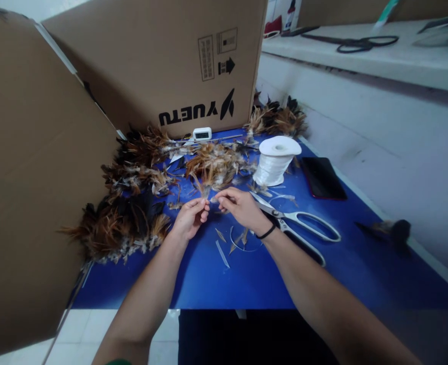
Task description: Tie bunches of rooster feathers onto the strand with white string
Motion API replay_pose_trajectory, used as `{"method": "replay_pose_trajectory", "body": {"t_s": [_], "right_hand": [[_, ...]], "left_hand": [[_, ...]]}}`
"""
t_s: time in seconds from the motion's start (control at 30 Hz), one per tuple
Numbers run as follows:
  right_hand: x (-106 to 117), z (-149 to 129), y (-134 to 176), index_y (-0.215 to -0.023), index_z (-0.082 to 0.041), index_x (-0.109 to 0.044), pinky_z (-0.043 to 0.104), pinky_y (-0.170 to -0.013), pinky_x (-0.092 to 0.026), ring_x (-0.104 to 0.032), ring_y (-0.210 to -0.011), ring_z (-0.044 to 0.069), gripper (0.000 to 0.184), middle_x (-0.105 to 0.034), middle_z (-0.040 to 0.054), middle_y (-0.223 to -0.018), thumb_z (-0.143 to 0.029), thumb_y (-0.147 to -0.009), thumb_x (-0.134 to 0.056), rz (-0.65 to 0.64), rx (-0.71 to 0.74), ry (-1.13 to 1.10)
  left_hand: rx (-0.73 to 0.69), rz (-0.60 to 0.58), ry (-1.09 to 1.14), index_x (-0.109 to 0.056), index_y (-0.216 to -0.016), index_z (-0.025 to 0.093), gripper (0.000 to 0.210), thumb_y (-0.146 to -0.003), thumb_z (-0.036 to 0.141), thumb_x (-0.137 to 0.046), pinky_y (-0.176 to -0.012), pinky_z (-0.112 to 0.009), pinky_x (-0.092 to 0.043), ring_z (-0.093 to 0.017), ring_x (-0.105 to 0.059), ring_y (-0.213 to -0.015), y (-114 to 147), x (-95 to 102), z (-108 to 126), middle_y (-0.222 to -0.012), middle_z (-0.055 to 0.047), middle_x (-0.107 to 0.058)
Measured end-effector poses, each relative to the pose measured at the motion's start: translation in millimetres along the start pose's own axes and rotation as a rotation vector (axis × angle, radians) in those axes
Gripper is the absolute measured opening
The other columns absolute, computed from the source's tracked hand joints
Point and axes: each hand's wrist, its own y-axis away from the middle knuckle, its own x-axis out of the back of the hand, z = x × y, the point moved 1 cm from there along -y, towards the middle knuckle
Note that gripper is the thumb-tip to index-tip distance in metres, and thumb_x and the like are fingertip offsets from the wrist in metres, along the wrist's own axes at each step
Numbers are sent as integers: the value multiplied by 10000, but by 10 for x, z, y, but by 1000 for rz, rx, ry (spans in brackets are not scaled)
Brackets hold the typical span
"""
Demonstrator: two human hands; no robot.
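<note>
My left hand is closed in a pinch on the lower end of a small brown feather, whose tip points up. Close beside it, my right hand has thumb and forefinger pressed together at a bit of pale fluff; what exactly they grip is too small to make out. A pile of brown and white feathers lies just beyond both hands. Large scissors with pale handles rest by my right wrist, their blades partly hidden behind that hand. Loose feathers and a white strip are scattered below the hands.
Bunches of dark feathers line the left side. A white ribbon spool, a phone and a small digital display stand on the blue table. Cardboard walls off the back and left. Black scissors lie on the ledge.
</note>
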Motion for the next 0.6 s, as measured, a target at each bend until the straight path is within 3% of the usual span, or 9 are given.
{"method": "replay_pose_trajectory", "body": {"t_s": [0.1,0.33,0.6], "right_hand": [[14,-54,6,-887,-170,-647,233,-552,-451,-556,-553,101,183,-617,-20,-649,-246,-836,-489,18,7,141],[39,-114,23,-873,-186,-639,258,-740,-436,-583,-782,132,162,-623,28,-849,-155,-857,-480,16,252,384],[68,-175,76,-917,-184,-631,262,-760,-433,-575,-832,155,210,-591,52,-907,-209,-920,-422,16,333,586]], "left_hand": [[37,-7,-6,-644,-739,96,247,-623,269,-777,-382,-150,-300,-24,-428,-426,2,-8,-17,-598,5,-554],[74,-12,-33,-650,-725,94,229,-625,259,-772,-383,-148,-310,-28,-433,-429,8,-25,-39,-583,1,-558],[89,-31,-37,-662,-722,81,225,-630,257,-769,-384,-146,-304,-25,-427,-422,4,-29,-50,-564,1,-548]]}}
